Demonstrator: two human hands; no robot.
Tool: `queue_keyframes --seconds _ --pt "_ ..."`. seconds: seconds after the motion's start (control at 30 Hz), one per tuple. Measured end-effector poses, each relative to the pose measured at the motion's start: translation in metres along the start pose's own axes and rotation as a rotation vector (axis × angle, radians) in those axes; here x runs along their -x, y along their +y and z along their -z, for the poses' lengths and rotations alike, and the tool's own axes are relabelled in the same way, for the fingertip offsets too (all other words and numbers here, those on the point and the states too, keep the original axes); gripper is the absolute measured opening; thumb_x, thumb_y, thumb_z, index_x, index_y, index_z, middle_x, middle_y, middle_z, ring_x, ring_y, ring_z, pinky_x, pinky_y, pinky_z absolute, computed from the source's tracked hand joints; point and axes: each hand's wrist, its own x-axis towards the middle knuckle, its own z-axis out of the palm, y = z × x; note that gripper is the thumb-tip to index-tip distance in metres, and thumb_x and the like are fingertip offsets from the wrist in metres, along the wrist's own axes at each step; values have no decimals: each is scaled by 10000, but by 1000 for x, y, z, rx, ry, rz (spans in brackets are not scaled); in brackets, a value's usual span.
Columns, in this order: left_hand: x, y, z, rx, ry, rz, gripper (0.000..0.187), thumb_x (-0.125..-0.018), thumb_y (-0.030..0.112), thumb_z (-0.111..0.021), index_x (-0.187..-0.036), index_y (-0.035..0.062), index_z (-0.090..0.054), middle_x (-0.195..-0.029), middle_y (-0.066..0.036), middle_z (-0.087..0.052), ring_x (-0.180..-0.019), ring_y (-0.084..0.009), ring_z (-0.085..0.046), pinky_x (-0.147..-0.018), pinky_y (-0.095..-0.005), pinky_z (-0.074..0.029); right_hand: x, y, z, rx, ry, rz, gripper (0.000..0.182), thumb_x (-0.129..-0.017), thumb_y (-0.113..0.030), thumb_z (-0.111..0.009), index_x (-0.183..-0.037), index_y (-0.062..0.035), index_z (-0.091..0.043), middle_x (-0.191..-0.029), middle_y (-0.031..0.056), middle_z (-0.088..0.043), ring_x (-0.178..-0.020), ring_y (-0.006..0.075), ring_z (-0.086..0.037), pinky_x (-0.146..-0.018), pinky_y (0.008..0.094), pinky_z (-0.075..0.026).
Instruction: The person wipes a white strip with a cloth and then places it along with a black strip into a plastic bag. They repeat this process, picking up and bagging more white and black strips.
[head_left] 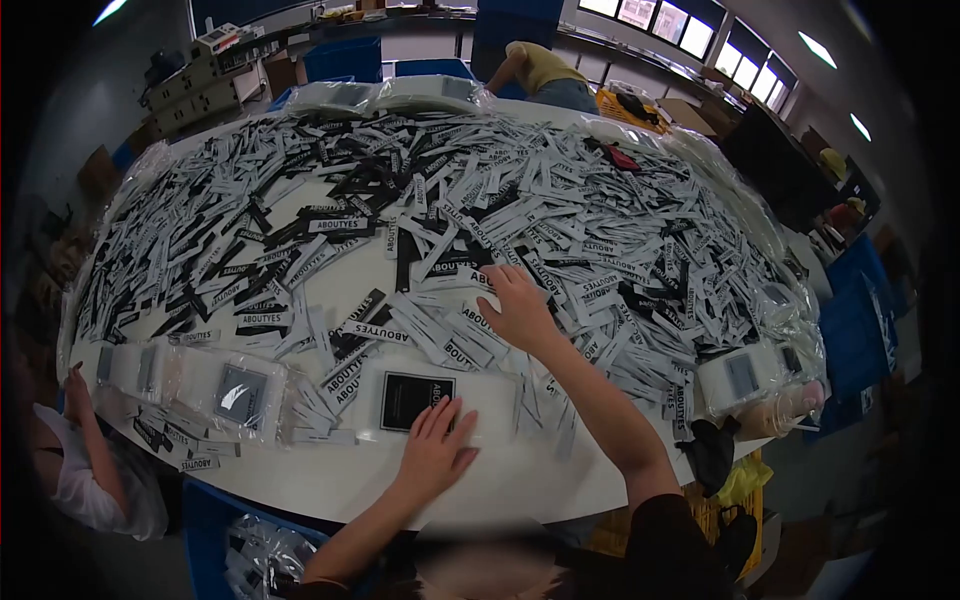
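My left hand rests flat with its fingers spread on the lower right part of a black printed square. That square lies on a whitish flat pack in front of me. Farther out, my right hand reaches over a wide heap of black and white printed strips, thumb apart from the fingers. Its fingertips are at a strip marked ABOUTYES, and I see nothing held in it. Several loose strips lie between the pack and the heap.
Clear bagged packs sit along the table's left front edge, others at the right. A blue bin stands below the table. A person bends at the far side; another person's arm is at the left. Dark cloth hangs at the right edge.
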Motion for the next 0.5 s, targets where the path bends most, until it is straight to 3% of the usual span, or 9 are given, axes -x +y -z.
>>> queue_keyframes --seconds 0.07,0.1,0.17,0.27,0.3,0.37,0.4,0.47,0.5 --pt "0 -4 0 85 1 43 524 -712 272 -692 -1173 88 -526 -1257 -131 -469 -1194 -290 -420 -984 -421 -318 -30 12 -31 15 -83 -6 395 -702 -123 -621 -1070 -31 -511 -987 133 -545 -983 300 -491 -810 385 -426" --pt "-1 -5 1 74 36 61 519 -707 277 -694 -1162 87 -532 -1244 -122 -483 -1185 -281 -429 -977 -418 -321 -44 20 -49 46 -45 67 424 -685 -136 -627 -1079 -29 -516 -1002 139 -543 -976 310 -486 -838 385 -417" --pt "-3 -6 -2 74 52 66 516 -706 282 -693 -1157 88 -534 -1243 -122 -484 -1182 -280 -432 -975 -419 -322 -71 28 -78 97 -62 10 421 -695 -157 -627 -1082 -29 -523 -1005 134 -547 -965 307 -483 -852 385 -412" --pt "-7 -8 0 72 57 78 508 -710 288 -687 -1151 89 -536 -1244 -122 -485 -1178 -277 -435 -972 -420 -323 -109 33 -102 149 -63 -166 553 -700 -369 -691 -1097 -23 -523 -1029 149 -550 -987 312 -472 -850 381 -408" --pt "-8 -8 0 79 43 80 501 -715 290 -683 -1149 88 -536 -1245 -121 -484 -1176 -275 -437 -970 -421 -324 -118 36 -109 230 -55 -130 732 -659 -494 -699 -1169 -17 -479 -1040 167 -544 -996 322 -468 -856 389 -401" --pt "-8 -10 -1 68 49 76 495 -728 295 -670 -1154 84 -531 -1246 -120 -483 -1180 -272 -434 -972 -420 -321 -128 41 -119 370 -100 -88 795 -593 -578 -698 -1130 -25 -501 -1039 172 -545 -1021 311 -467 -841 405 -393" --pt "-8 -11 -2 80 43 73 493 -733 295 -665 -1157 82 -529 -1247 -119 -482 -1183 -272 -431 -973 -419 -319 -136 41 -119 417 -311 -206 903 -622 -602 -664 -1257 -19 -392 -1157 222 -495 -1089 354 -438 -904 446 -365" --pt "-9 -12 -3 96 45 82 491 -739 294 -659 -1160 81 -527 -1248 -119 -482 -1185 -272 -429 -974 -419 -317 -146 42 -120 408 -512 -412 872 -631 -580 -658 -1249 -20 -404 -1210 237 -462 -1148 367 -402 -929 459 -348" --pt "-9 -12 -4 104 44 78 490 -742 295 -656 -1162 80 -526 -1249 -119 -481 -1187 -272 -427 -976 -418 -315 -148 36 -116 443 -506 -401 709 -648 -459 -679 -1164 -13 -483 -1124 221 -538 -1088 365 -482 -883 445 -410"
